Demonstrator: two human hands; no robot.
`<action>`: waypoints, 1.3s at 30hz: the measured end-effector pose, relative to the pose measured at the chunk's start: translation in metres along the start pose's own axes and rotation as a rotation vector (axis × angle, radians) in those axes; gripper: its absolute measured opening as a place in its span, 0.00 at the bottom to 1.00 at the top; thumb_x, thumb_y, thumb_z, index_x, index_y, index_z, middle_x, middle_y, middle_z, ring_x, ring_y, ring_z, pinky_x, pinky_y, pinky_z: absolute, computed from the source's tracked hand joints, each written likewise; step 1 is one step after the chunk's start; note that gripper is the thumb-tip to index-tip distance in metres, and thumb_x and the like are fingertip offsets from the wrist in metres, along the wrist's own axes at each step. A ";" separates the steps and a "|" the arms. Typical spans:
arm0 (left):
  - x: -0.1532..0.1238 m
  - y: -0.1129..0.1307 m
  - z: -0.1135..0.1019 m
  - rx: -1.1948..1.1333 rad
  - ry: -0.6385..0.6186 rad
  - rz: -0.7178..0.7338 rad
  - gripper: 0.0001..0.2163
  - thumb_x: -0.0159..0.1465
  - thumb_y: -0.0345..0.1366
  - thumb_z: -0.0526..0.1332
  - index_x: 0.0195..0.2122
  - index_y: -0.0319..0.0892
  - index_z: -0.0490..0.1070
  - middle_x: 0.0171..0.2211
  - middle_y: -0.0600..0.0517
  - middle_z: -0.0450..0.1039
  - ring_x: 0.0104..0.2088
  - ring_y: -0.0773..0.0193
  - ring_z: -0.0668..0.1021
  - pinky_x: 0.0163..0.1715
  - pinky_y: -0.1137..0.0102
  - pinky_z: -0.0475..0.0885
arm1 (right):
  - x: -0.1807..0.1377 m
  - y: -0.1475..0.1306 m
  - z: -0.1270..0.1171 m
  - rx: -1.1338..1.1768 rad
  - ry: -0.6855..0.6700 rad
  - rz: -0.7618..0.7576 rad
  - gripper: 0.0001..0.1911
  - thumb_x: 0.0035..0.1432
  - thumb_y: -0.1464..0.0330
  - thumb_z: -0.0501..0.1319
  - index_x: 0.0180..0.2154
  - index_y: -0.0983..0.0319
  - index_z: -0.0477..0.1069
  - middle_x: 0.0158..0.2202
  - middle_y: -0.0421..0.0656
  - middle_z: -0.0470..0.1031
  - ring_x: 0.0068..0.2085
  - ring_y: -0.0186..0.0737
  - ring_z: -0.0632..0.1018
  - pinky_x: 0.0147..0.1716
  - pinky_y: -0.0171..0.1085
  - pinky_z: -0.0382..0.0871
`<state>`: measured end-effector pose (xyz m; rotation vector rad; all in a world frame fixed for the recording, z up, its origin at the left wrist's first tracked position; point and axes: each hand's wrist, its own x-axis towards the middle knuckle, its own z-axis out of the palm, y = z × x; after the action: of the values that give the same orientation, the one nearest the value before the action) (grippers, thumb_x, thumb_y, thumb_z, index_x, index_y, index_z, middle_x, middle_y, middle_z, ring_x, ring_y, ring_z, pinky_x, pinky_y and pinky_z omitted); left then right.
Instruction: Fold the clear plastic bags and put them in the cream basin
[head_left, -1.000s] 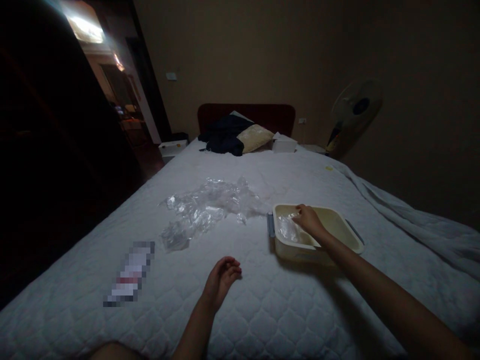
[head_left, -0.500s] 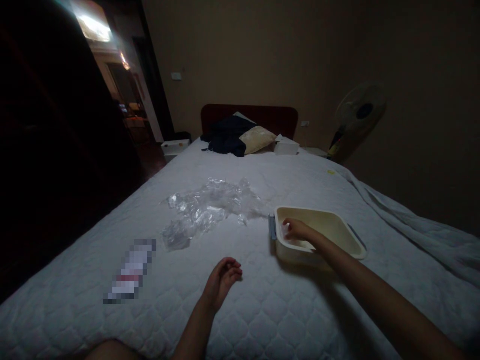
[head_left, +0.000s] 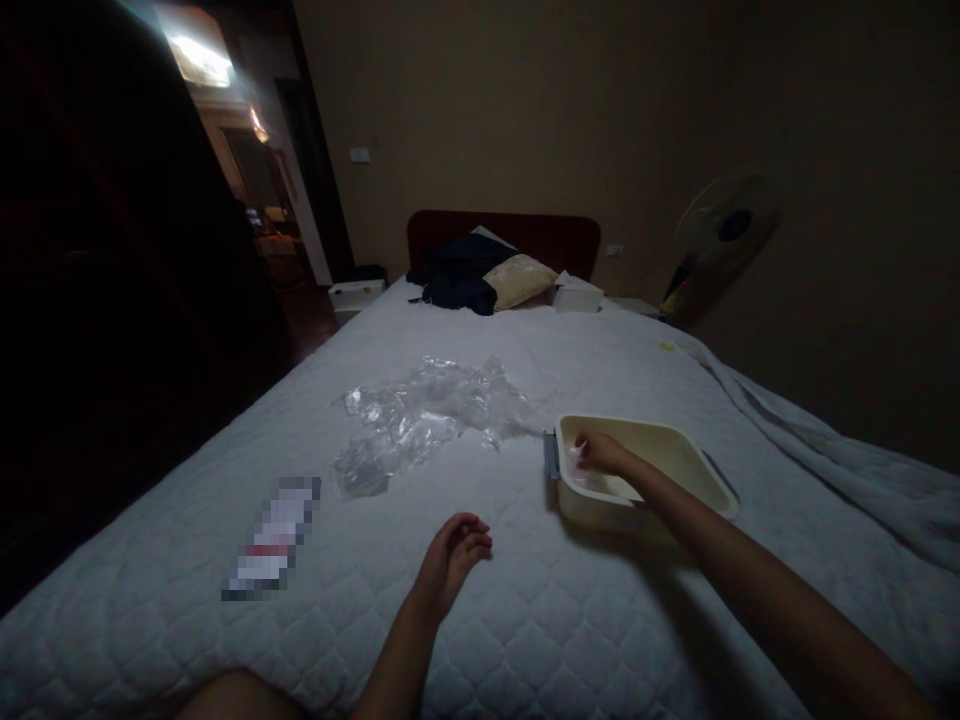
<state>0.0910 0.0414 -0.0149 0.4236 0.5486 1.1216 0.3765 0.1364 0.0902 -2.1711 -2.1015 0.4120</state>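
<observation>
A cream plastic storage bin (head_left: 622, 510) with grey side clips sits on the bed at the right. Inside it, near the left wall, my right hand (head_left: 600, 454) is closed, with a small whitish piece at its fingertips that is too dim to make out. Just left of the bin, my left hand (head_left: 454, 562) hovers over the mattress, fingers loosely bent and apart, holding nothing. Crumpled clear plastic wrap (head_left: 420, 415) lies spread beyond my left hand. A flat, pixelated white item with a red band (head_left: 274, 540) rests on the left side.
A white quilted mattress (head_left: 525, 630) fills the foreground. Dark clothing (head_left: 461, 275), a beige pillow (head_left: 519, 281) and a white box (head_left: 577, 296) lie near the headboard (head_left: 559, 238). A bunched sheet (head_left: 810, 430) runs along the right edge; a fan (head_left: 731, 225) stands behind.
The view has shifted slightly, moving everything a little to the right. Inside the bin, the fingers of my right hand have drawn closer together at the whitish piece. My left hand keeps its loose pose.
</observation>
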 end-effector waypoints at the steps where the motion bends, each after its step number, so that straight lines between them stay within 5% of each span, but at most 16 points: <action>1: 0.000 0.000 -0.001 0.000 0.002 0.001 0.06 0.57 0.34 0.57 0.30 0.37 0.70 0.28 0.48 0.72 0.29 0.62 0.75 0.32 0.67 0.69 | -0.001 -0.001 -0.006 -0.006 0.016 -0.008 0.19 0.42 0.75 0.63 0.40 0.67 0.69 0.33 0.46 0.75 0.33 0.37 0.75 0.29 0.30 0.64; 7: -0.001 -0.001 -0.001 -0.007 0.003 0.005 0.06 0.57 0.35 0.57 0.29 0.37 0.70 0.28 0.47 0.72 0.29 0.62 0.75 0.32 0.67 0.69 | -0.003 -0.007 -0.030 -0.081 0.034 -0.086 0.12 0.44 0.71 0.63 0.35 0.65 0.71 0.34 0.46 0.75 0.35 0.39 0.74 0.30 0.31 0.62; 18: 0.002 -0.004 -0.007 -0.023 -0.010 0.008 0.07 0.57 0.36 0.57 0.29 0.37 0.70 0.28 0.48 0.72 0.29 0.62 0.75 0.32 0.67 0.69 | -0.008 -0.001 0.006 -0.221 -0.058 -0.078 0.12 0.42 0.77 0.60 0.32 0.64 0.75 0.35 0.48 0.77 0.35 0.42 0.75 0.32 0.32 0.63; 26: -0.001 -0.003 -0.003 -0.009 0.003 0.012 0.07 0.55 0.36 0.58 0.29 0.37 0.69 0.28 0.48 0.72 0.28 0.62 0.75 0.31 0.67 0.68 | -0.015 -0.007 -0.006 -0.227 -0.009 -0.139 0.10 0.42 0.76 0.60 0.31 0.64 0.75 0.35 0.48 0.76 0.36 0.42 0.75 0.32 0.32 0.63; 33: -0.004 0.000 0.002 -0.009 -0.001 0.021 0.08 0.56 0.37 0.58 0.29 0.37 0.69 0.28 0.48 0.72 0.28 0.62 0.75 0.31 0.68 0.68 | -0.014 -0.054 -0.034 -0.198 0.191 -0.188 0.13 0.51 0.74 0.54 0.39 0.62 0.71 0.39 0.47 0.74 0.40 0.40 0.73 0.34 0.32 0.60; 39: -0.005 -0.001 0.004 -0.017 -0.009 0.026 0.09 0.55 0.39 0.58 0.29 0.37 0.68 0.27 0.48 0.71 0.28 0.62 0.74 0.30 0.68 0.67 | -0.010 -0.101 -0.013 -0.254 0.288 -0.281 0.15 0.54 0.72 0.52 0.44 0.61 0.66 0.41 0.47 0.71 0.40 0.41 0.72 0.34 0.33 0.61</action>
<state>0.0924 0.0361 -0.0117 0.4217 0.5261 1.1480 0.2817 0.1325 0.1294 -1.8645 -2.3387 -0.1911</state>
